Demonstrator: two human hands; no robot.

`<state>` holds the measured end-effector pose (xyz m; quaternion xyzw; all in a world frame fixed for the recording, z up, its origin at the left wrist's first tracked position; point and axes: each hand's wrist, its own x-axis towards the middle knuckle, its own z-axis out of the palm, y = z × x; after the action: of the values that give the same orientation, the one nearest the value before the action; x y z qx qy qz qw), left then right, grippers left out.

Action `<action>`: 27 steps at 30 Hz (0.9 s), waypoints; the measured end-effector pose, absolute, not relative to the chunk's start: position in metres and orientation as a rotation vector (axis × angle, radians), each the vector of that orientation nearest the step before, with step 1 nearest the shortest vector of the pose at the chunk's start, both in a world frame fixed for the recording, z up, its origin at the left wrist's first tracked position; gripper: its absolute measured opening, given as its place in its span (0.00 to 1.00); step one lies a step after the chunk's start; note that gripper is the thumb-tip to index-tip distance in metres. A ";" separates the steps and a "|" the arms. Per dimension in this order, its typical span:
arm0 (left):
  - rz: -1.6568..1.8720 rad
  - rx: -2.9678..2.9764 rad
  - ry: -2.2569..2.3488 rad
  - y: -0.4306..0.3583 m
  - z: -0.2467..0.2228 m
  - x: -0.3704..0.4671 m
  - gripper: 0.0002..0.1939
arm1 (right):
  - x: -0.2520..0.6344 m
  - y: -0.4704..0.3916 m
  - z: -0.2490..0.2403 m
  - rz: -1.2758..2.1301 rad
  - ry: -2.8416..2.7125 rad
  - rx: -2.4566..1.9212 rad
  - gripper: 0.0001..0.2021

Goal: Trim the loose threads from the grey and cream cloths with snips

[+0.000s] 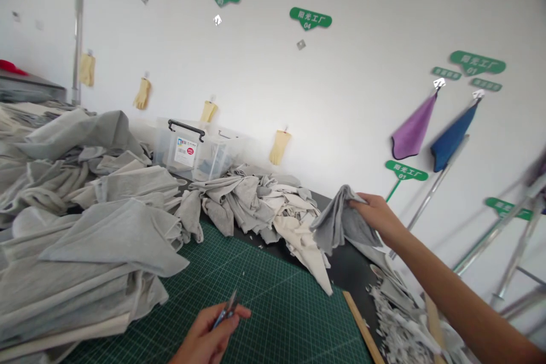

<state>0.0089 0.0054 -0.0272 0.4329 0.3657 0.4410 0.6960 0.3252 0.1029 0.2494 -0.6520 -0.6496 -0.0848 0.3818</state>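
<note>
My left hand (213, 330) is low over the green cutting mat (256, 290), closed around small thread snips (226, 313) with blue handles. Their metal tips point up and away from me. Out to the right, my right hand (375, 213) pinches a grey cloth (339, 222) by its upper part, and the cloth hangs down in folds. Just left of it, a heap of grey and cream cloths (251, 199) lies along the mat's far edge. The cloth's lower edge hangs near this heap; I cannot tell whether they touch.
Stacked grey cloths (94, 261) cover the left side. Behind them stands a clear plastic bin (187, 151) with a black handle. At the right are a wooden strip (362, 327) and a pile of pale scraps (401, 318). Yellow gloves (280, 147) hang on the wall.
</note>
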 end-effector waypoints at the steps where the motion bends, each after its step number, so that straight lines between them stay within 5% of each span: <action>1: 0.999 0.955 0.803 0.005 -0.028 0.010 0.36 | 0.320 0.089 0.240 -0.119 -1.710 -1.662 0.12; 11: 1.204 1.358 0.981 -0.017 -0.001 -0.011 0.27 | 0.260 -0.061 0.051 0.151 -2.049 -1.453 0.32; 16: 1.289 1.545 1.090 -0.025 0.009 -0.020 0.24 | 0.267 -0.110 -0.039 0.269 -2.555 -1.163 0.27; 27: 1.105 1.891 0.972 -0.044 0.005 -0.008 0.18 | 0.281 -0.153 -0.046 0.097 -2.524 -1.131 0.31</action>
<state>-0.0084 -0.0443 0.0054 0.7351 0.3777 0.4294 0.3642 0.2814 -0.1534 -0.0455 -0.4016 -0.8961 0.0344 0.1860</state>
